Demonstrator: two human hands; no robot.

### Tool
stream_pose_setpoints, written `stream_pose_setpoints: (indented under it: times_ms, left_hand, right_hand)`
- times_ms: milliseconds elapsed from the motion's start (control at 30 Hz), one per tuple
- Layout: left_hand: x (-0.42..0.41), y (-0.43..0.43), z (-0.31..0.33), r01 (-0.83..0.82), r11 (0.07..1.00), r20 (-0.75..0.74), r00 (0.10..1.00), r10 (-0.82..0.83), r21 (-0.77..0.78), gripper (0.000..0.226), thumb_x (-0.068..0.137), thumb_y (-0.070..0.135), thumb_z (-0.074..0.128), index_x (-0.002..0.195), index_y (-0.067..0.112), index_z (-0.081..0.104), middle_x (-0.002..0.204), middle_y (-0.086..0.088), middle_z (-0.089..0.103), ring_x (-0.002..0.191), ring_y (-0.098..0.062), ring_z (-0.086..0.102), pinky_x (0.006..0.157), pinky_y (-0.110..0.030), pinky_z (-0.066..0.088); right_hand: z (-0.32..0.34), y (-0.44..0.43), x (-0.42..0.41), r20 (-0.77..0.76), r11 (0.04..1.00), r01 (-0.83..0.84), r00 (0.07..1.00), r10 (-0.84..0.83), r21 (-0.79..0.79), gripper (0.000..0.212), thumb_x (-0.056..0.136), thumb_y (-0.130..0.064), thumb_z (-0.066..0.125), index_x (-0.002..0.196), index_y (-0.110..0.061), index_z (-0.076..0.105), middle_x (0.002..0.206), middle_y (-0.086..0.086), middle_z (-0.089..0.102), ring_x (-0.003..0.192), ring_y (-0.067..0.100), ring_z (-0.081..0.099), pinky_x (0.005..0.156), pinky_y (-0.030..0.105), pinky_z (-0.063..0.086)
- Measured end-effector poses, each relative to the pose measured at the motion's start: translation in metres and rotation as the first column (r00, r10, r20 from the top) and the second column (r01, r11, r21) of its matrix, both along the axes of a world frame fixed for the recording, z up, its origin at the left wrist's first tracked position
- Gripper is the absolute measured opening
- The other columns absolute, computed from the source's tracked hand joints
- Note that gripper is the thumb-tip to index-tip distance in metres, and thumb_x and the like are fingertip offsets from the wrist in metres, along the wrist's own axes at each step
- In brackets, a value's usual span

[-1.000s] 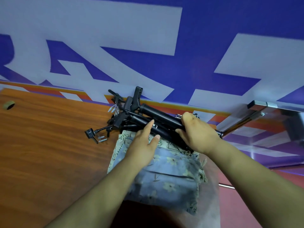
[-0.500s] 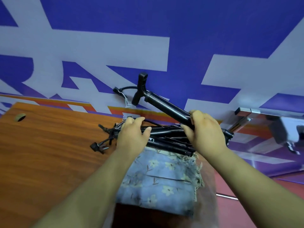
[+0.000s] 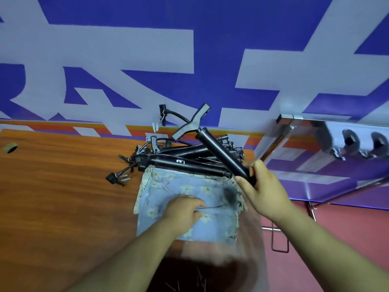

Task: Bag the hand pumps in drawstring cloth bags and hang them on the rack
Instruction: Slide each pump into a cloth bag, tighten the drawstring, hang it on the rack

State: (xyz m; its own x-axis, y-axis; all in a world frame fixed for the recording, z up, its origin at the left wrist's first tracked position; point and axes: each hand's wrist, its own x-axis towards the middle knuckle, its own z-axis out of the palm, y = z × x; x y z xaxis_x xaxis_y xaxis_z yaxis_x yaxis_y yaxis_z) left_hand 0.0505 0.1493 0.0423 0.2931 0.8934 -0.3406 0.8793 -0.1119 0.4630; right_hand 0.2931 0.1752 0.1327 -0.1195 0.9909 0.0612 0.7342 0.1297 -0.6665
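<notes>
I am seeing two hands, one raised pump, one heap of pumps and one stack of bags. The right hand is wrapping its fingers tight around the lower end of a single hand pump and is holding it tilted above the heap, with the T-shaped handle pointing up and to the left. That pump is looking plain black: a smooth round barrel, a flat winged handle and a thin hose curving off near the top. The pile of pumps is lying crosswise at the far edge of the wooden table. I am making out several black barrels there, tangled with hoses, but I cannot count them exactly. The cloth bags, pale blue with small flowers, are lying stacked just in front of the heap, and their number is not showing. The left hand is resting on them, its fingers curling and pinching a fold of the top cloth. One metal rack is standing to the right.
</notes>
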Motion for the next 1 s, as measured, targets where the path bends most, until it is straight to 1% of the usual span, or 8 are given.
stream_pose_setpoints:
  times_ms: [167, 267, 367, 500, 633, 733, 867, 1000]
  left_hand:
    - [0.000, -0.007, 0.015, -0.146, 0.987, 0.118, 0.983, 0.139, 0.061, 0.018, 0.102, 0.024, 0.058, 0.111, 0.022, 0.073, 0.103, 0.006, 0.066, 0.101, -0.021, 0.064, 0.084, -0.029, 0.047]
    - [0.002, -0.011, 0.051, -0.264, 0.954, 0.285, 0.934, 0.216, 0.142, 0.013, 0.103, 0.022, 0.057, 0.109, 0.023, 0.069, 0.094, 0.007, 0.057, 0.084, -0.012, 0.055, 0.075, -0.027, 0.042]
    - [0.014, -0.013, 0.094, -0.302, 0.935, 0.437, 0.878, 0.195, 0.188, 0.015, 0.102, 0.023, 0.059, 0.089, 0.031, 0.059, 0.078, -0.001, 0.049, 0.067, -0.009, 0.041, 0.063, -0.025, 0.036]
    - [0.056, -0.013, 0.138, -0.303, 0.920, 0.550, 0.826, 0.124, 0.247, 0.018, 0.099, 0.018, 0.063, 0.084, 0.028, 0.060, 0.081, 0.000, 0.059, 0.072, -0.009, 0.050, 0.066, -0.014, 0.038]
    - [0.121, -0.017, 0.164, -0.229, 0.933, 0.597, 0.802, 0.018, 0.278, 0.013, 0.098, 0.014, 0.064, 0.087, 0.020, 0.063, 0.086, 0.003, 0.062, 0.075, -0.011, 0.057, 0.070, -0.020, 0.044]
    - [0.186, -0.019, 0.172, -0.196, 0.943, 0.635, 0.772, -0.022, 0.271, 0.008, 0.095, 0.015, 0.065, 0.088, 0.017, 0.064, 0.084, 0.003, 0.064, 0.075, -0.006, 0.057, 0.074, -0.020, 0.045]
    - [0.285, -0.022, 0.170, -0.214, 0.965, 0.700, 0.712, 0.049, 0.149, 0.012, 0.089, 0.015, 0.066, 0.083, 0.025, 0.064, 0.063, 0.016, 0.055, 0.061, -0.001, 0.048, 0.062, -0.017, 0.041]
    - [0.362, -0.021, 0.159, -0.275, 0.957, 0.744, 0.658, 0.120, 0.089, 0.021, 0.085, 0.016, 0.067, 0.085, 0.036, 0.070, 0.069, 0.015, 0.064, 0.066, -0.002, 0.057, 0.066, -0.016, 0.046]
  right_hand:
    - [-0.001, -0.031, 0.021, -0.054, 0.999, 0.018, 0.998, -0.020, -0.038, 0.038, 0.092, -0.033, 0.068, 0.082, -0.021, 0.034, 0.068, -0.005, 0.053, 0.061, 0.007, 0.048, 0.051, 0.022, 0.032]
    - [0.003, -0.047, 0.025, -0.119, 0.997, 0.010, 0.993, -0.019, -0.081, 0.033, 0.096, -0.029, 0.063, 0.083, -0.018, 0.034, 0.061, -0.006, 0.045, 0.053, 0.005, 0.043, 0.049, 0.020, 0.032]
    - [0.007, -0.056, 0.027, -0.219, 0.994, 0.035, 0.974, -0.058, -0.107, 0.032, 0.097, -0.031, 0.059, 0.084, -0.020, 0.032, 0.063, 0.000, 0.046, 0.050, 0.007, 0.036, 0.049, 0.022, 0.030]
    - [0.018, -0.057, 0.044, -0.384, 0.987, 0.092, 0.913, -0.136, -0.131, 0.038, 0.093, -0.038, 0.063, 0.084, -0.020, 0.031, 0.068, 0.006, 0.045, 0.053, 0.015, 0.036, 0.051, 0.027, 0.034]
    - [0.032, -0.049, 0.094, -0.504, 0.989, 0.093, 0.852, -0.138, -0.114, 0.042, 0.081, -0.054, 0.065, 0.079, -0.031, 0.030, 0.071, 0.014, 0.051, 0.059, 0.017, 0.041, 0.060, 0.037, 0.038]
    - [0.037, -0.039, 0.154, -0.545, 0.996, 0.057, 0.834, -0.084, -0.067, 0.043, 0.076, -0.058, 0.066, 0.076, -0.037, 0.029, 0.068, 0.003, 0.046, 0.061, 0.018, 0.042, 0.062, 0.041, 0.038]
    - [0.034, -0.024, 0.251, -0.575, 1.000, -0.015, 0.818, 0.001, -0.020, 0.041, 0.076, -0.051, 0.070, 0.078, -0.039, 0.030, 0.066, -0.007, 0.048, 0.062, 0.016, 0.047, 0.065, 0.045, 0.044]
    - [0.018, -0.020, 0.341, -0.581, 0.998, -0.068, 0.813, 0.047, -0.014, 0.049, 0.081, -0.030, 0.077, 0.085, -0.027, 0.029, 0.064, -0.018, 0.040, 0.059, 0.007, 0.038, 0.060, 0.026, 0.035]
